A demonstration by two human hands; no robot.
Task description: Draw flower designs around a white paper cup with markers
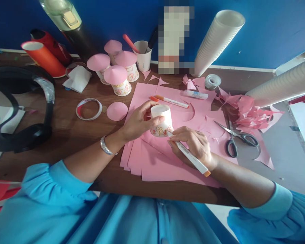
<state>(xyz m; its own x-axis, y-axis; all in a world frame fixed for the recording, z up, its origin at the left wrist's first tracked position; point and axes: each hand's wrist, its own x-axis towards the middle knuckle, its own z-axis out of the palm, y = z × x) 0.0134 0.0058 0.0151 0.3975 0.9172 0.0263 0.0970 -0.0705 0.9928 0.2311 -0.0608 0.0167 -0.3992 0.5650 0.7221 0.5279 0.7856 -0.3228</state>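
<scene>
My left hand is wrapped round a white paper cup, which stands upside down over the pink paper sheets. Orange and red flowers are drawn round the cup's lower part. Between the fingers of my right hand is a white marker with an orange end, its tip at the cup's lower right side. Behind the cup lies another orange-and-white marker. A pink paper cone rests on the table left of my left hand.
Several decorated cups with pink cone roofs stand at the back. Scissors and pink scraps lie on the right, near tall cup stacks. A tape roll and black headset-like object are on the left.
</scene>
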